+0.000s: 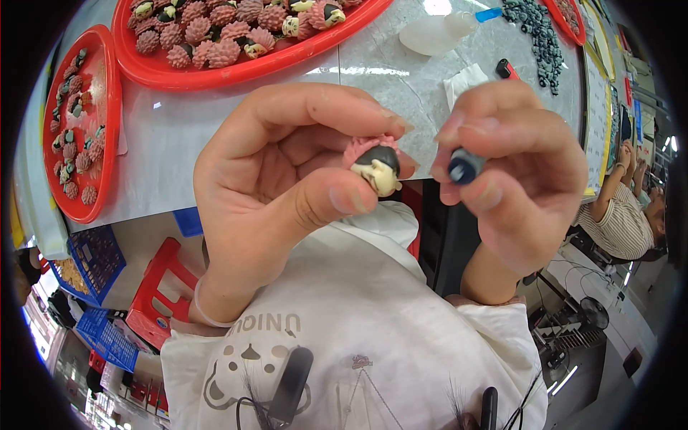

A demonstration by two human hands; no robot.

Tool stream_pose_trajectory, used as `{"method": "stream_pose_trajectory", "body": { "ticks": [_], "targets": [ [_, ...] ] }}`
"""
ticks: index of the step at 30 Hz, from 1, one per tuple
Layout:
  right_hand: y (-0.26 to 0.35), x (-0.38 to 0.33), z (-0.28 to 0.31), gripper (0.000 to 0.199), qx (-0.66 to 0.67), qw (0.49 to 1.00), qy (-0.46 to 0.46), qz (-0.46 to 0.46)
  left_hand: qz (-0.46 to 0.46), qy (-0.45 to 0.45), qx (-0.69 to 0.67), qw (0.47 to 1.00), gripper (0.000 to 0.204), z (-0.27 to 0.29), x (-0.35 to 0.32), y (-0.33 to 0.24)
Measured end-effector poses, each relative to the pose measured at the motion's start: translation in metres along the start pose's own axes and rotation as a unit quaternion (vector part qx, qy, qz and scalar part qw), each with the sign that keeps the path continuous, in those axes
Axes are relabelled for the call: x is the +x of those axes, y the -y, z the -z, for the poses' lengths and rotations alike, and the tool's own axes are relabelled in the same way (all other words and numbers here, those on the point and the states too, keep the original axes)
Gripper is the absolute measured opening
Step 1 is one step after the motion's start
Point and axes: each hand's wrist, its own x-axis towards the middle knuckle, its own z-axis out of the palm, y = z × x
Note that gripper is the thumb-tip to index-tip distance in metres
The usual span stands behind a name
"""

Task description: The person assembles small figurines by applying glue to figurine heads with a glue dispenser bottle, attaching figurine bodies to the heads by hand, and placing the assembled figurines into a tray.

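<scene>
Between the thumb and fingers of my left hand [265, 172] is a small figurine head [378, 172] with pink spiky hair, a black band and a cream-coloured face. To its right, my right hand [519, 158] pinches a small dark blue and grey piece [464, 168], round at the end that shows. The two pieces are held apart, above the near edge of the table. Fingers cover part of both, so I cannot make out the blue piece's full shape.
A large red tray [236, 77] of pink figurine pieces stands on the grey table [172, 143]. Left of it is a smaller red tray [109, 93]. A white bottle [433, 36], a tissue [464, 80] and several dark green pieces [537, 43] lie at the far right.
</scene>
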Motion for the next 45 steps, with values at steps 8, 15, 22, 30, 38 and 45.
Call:
{"method": "stream_pose_trajectory", "body": {
  "ticks": [8,15,22,30,38,45],
  "targets": [
    [-0.003,0.003,-0.007,0.030,-0.197,0.962,0.029,0.185,0.006,-0.017,0.020,1.000,0.050,0.000,-0.002,0.000],
    [0.006,0.004,-0.022,0.031,-0.308,0.929,-0.035,0.202,-0.055,0.018,0.051,0.997,0.047,0.007,0.003,0.005],
    [0.000,0.010,-0.026,0.028,-0.274,0.937,-0.049,0.213,-0.087,0.016,0.052,0.995,0.042,0.011,0.002,0.003],
    [-0.013,0.005,-0.041,0.028,-0.340,0.906,-0.084,0.238,0.003,0.025,-0.025,0.999,0.037,0.020,-0.001,-0.033],
    [-0.007,0.013,-0.056,0.031,-0.312,0.923,-0.047,0.221,-0.142,0.008,0.217,0.966,0.026,0.058,-0.014,-0.073],
    [-0.013,0.000,-0.029,0.016,-0.313,0.932,-0.139,0.120,-0.121,-0.171,0.658,0.723,0.019,0.157,-0.004,-0.165]
  ]
}}
